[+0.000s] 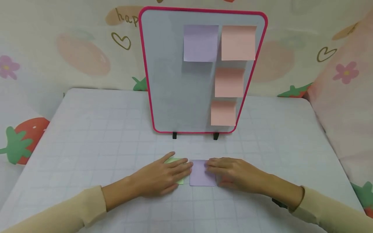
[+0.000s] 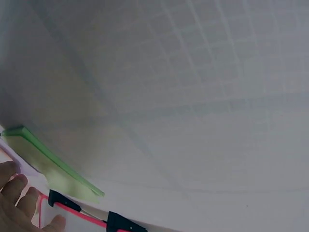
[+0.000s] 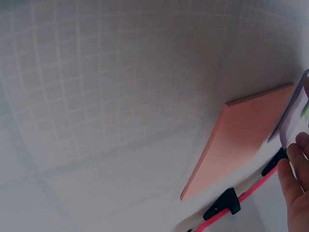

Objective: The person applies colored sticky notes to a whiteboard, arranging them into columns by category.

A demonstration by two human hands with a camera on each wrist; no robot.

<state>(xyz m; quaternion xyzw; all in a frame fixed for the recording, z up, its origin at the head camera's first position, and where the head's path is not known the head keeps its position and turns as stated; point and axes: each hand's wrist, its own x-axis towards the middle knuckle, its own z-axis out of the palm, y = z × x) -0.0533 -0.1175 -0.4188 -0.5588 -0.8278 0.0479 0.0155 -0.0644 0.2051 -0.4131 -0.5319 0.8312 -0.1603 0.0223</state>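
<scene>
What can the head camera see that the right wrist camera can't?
Only the head view shows the whiteboard's face with its purple note and three orange notes, plus the left hand on the green pad. Only the right wrist view shows the orange pad on the table. Both show the right hand and the purple pad.

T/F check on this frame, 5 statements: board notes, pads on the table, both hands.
1. The whiteboard carries four sticky notes. True: one purple note and three pink notes.
2. The purple pad lies between the two hands. True.
3. The left hand rests on a blue pad. False: it rests on the green pad.
4. The right hand is lifted off the table. False: it lies flat, fingers at the purple pad's edge.
5. The board has a pink frame. True.
</scene>
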